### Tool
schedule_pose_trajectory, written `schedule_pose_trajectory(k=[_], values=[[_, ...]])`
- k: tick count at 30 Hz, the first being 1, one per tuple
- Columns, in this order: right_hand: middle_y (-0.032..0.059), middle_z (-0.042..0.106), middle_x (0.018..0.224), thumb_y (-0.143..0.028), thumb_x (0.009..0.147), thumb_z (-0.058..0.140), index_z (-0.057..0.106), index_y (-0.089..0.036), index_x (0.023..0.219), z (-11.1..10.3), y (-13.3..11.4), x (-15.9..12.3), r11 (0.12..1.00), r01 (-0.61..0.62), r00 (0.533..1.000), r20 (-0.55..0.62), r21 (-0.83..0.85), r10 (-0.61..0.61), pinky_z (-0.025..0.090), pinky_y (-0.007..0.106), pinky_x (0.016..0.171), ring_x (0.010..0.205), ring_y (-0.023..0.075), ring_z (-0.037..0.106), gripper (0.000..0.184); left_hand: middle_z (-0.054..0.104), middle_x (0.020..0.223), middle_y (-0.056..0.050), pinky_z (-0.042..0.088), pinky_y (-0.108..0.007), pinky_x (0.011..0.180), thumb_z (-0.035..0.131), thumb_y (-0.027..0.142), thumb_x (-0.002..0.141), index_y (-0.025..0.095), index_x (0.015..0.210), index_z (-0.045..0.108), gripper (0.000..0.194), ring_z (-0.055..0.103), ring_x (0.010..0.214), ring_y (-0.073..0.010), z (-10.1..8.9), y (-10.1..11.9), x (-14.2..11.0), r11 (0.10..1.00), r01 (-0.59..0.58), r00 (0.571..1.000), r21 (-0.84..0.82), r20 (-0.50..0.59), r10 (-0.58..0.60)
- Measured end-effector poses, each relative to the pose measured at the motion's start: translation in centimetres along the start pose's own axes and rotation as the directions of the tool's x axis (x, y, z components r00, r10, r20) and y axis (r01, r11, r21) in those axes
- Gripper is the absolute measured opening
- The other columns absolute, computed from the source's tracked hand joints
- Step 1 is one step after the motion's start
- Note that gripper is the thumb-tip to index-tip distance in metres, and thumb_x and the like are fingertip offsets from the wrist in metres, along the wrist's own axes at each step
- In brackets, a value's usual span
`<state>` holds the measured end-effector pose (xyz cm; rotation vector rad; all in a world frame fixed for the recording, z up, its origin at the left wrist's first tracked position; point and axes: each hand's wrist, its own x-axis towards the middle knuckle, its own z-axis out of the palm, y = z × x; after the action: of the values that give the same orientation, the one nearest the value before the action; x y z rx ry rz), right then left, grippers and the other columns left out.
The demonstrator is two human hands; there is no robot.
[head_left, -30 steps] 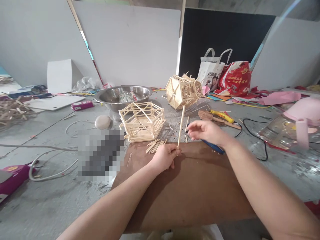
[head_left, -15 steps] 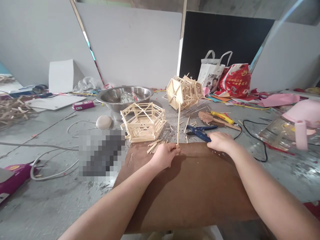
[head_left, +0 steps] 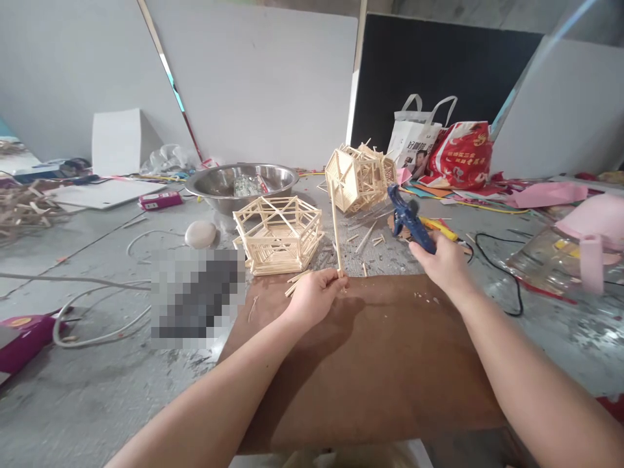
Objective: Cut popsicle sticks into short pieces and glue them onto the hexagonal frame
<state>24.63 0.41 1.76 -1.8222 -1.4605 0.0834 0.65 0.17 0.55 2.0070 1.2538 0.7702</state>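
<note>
Brown, rectangular and flat, the board [head_left: 375, 377] lies before the person and serves as reference for all positions. Over its far edge, left of the middle, the left hand [head_left: 316, 294] pinches the lower end of a thin, pale wooden stick [head_left: 336, 227] between thumb and fingers. The stick stands nearly upright, its top leaning slightly left. Beyond the board's far right corner, the right hand [head_left: 446, 265] has its fingers closed round the handles of the blue pliers [head_left: 413, 226], raised with the head pointing away; whether the handles are squeezed cannot be told. Loose pale wooden sticks [head_left: 292, 283], partly hidden by the left hand, lie at the board's far left. Just beyond that part stands an open, many-sided frame of pale sticks [head_left: 285, 250]. Farther beyond the board are a dense, pale stick lattice [head_left: 359, 179] and a round, shiny steel basin [head_left: 207, 188].
</note>
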Motion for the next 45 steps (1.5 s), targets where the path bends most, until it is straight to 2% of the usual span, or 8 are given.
schedule_pose_trajectory(k=[6, 13, 19, 25, 30, 34, 38, 45], values=[[-0.0110, 0.029, 0.037, -0.032, 0.068, 0.052, 0.047, -0.019, 0.080, 0.8, -0.9, -1.5, 0.655, -0.270, 0.880, 0.457, 0.705, -0.129, 0.020, 0.019, 0.032, 0.029, 0.0055, 0.027, 0.018, 0.057, 0.064, 0.001, 0.037, -0.018, 0.051, 0.044, 0.041, 0.073, 0.014, 0.073, 0.058, 0.030, 0.048, 0.053, -0.0068, -0.4, 0.3, -0.2, 0.956, -0.002, 1.000, -0.294, 0.017, 0.007], [-0.0097, 0.034, 0.035, -0.023, 0.068, 0.053, 0.056, -0.015, 0.089, 1.8, -1.3, -2.5, 0.457, -0.453, 0.763, 0.598, 0.765, -0.245, 0.025, 0.018, 0.034, 0.031, 0.0052, 0.034, 0.022, 0.061, 0.071, -0.002, 0.039, -0.019, 0.051, 0.050, 0.037, 0.071, 0.012, 0.073, 0.057, 0.026, 0.048, 0.047, -0.0047, 0.0, 0.1, -0.2, 0.840, 0.066, 0.989, -0.538, 0.149, 0.017], [0.0026, 0.058, 0.095, -0.013, 0.058, 0.054, 0.058, -0.020, 0.087, 2.9, -2.1, -3.3, 0.261, -0.557, 0.719, 0.615, 0.788, -0.322, 0.045, 0.032, 0.069, 0.085, 0.0176, 0.055, 0.031, 0.062, 0.070, -0.002, 0.041, -0.020, 0.057, 0.050, 0.036, 0.072, 0.013, 0.073, 0.057, 0.025, 0.055, 0.054, -0.0082, 0.2, 0.5, -0.4, 0.841, 0.093, 0.983, -0.533, 0.182, 0.007], [0.0054, 0.057, 0.098, -0.014, 0.056, 0.047, 0.056, -0.019, 0.084, 3.1, -2.9, -4.3, 0.183, -0.645, 0.593, 0.637, 0.742, -0.493, 0.043, 0.034, 0.072, 0.090, 0.0203, 0.053, 0.030, 0.061, 0.069, -0.004, 0.043, -0.023, 0.058, 0.051, 0.036, 0.071, 0.011, 0.078, 0.058, 0.027, 0.056, 0.054, -0.0098, 1.4, 1.2, -1.0, 0.758, 0.184, 0.941, -0.626, 0.336, 0.049], [0.0067, 0.059, 0.089, -0.022, 0.061, 0.045, 0.052, -0.017, 0.095, 3.0, -3.5, -4.7, 0.275, -0.606, 0.580, 0.651, 0.747, -0.489, 0.045, 0.031, 0.060, 0.071, 0.0173, 0.056, 0.035, 0.059, 0.073, -0.004, 0.043, -0.023, 0.055, 0.050, 0.036, 0.072, 0.010, 0.073, 0.057, 0.027, 0.055, 0.053, -0.0092, 1.8, 1.6, -1.1, 0.800, 0.164, 0.932, -0.578, 0.357, 0.067], [0.0046, 0.057, 0.084, -0.025, 0.067, 0.047, 0.051, -0.017, 0.090, 2.6, -3.2, -4.0, 0.550, -0.298, 0.798, 0.520, 0.780, -0.305, 0.042, 0.031, 0.070, 0.076, 0.0167, 0.054, 0.025, 0.054, 0.056, 0.001, 0.035, -0.019, 0.050, 0.043, 0.034, 0.075, 0.014, 0.068, 0.060, 0.027, 0.046, 0.048, -0.0065, 1.1, 1.5, -0.9, 0.980, -0.025, 0.980, -0.199, 0.188, 0.063], [0.0065, 0.055, 0.085, -0.026, 0.066, 0.048, 0.049, -0.016, 0.097, 2.2, -2.3, -3.1, 0.925, 0.146, 0.938, 0.248, 0.351, -0.242, 0.039, 0.034, 0.075, 0.082, 0.0205, 0.051, 0.032, 0.051, 0.049, 0.002, 0.028, -0.018, 0.048, 0.042, 0.033, 0.073, 0.016, 0.062, 0.059, 0.026, 0.042, 0.048, -0.0074, 0.0, 0.6, -0.4, 0.981, -0.013, 0.999, 0.192, -0.045, 0.022], [0.0130, 0.051, 0.100, -0.022, 0.062, 0.048, 0.040, -0.012, 0.112, 3.0, -2.0, -3.3, 0.851, 0.521, 0.835, 0.244, -0.064, -0.493, 0.038, 0.036, 0.079, 0.095, 0.0251, 0.045, 0.051, 0.047, 0.045, 0.002, 0.024, -0.019, 0.046, 0.036, 0.038, 0.075, 0.017, 0.060, 0.059, 0.035, 0.039, 0.046, -0.0080, -0.9, 0.1, 0.0, 0.937, 0.071, 0.982, 0.343, -0.188, -0.005]])
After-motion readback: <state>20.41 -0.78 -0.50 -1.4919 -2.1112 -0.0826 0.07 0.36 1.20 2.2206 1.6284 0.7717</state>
